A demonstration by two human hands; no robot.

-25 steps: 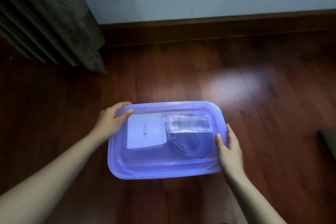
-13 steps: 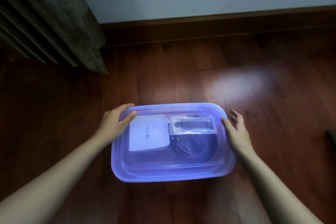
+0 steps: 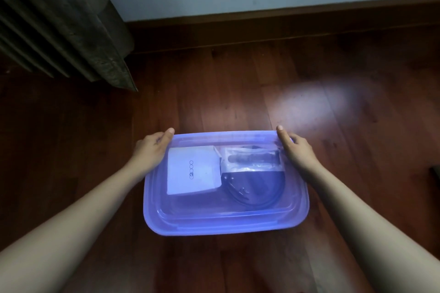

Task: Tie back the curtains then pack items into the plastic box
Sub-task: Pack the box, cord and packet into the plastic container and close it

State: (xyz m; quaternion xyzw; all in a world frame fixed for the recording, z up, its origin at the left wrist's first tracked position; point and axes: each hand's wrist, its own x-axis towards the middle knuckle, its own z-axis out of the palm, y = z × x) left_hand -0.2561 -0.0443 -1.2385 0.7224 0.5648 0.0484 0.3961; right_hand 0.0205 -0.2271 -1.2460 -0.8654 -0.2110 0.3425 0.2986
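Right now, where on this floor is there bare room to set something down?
Bare floor lies between the plastic box and the baseboard, and right of the box. Crowded: the curtain at far left; left hand and right hand grip the box's far corners.

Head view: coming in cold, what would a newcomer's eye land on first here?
The translucent blue plastic box on the wooden floor, centre frame, with the left hand and right hand gripping its far corners. Through it show a white carton on the left and a clear packet over a dark coiled cable on the right. A grey curtain hangs at the upper left.
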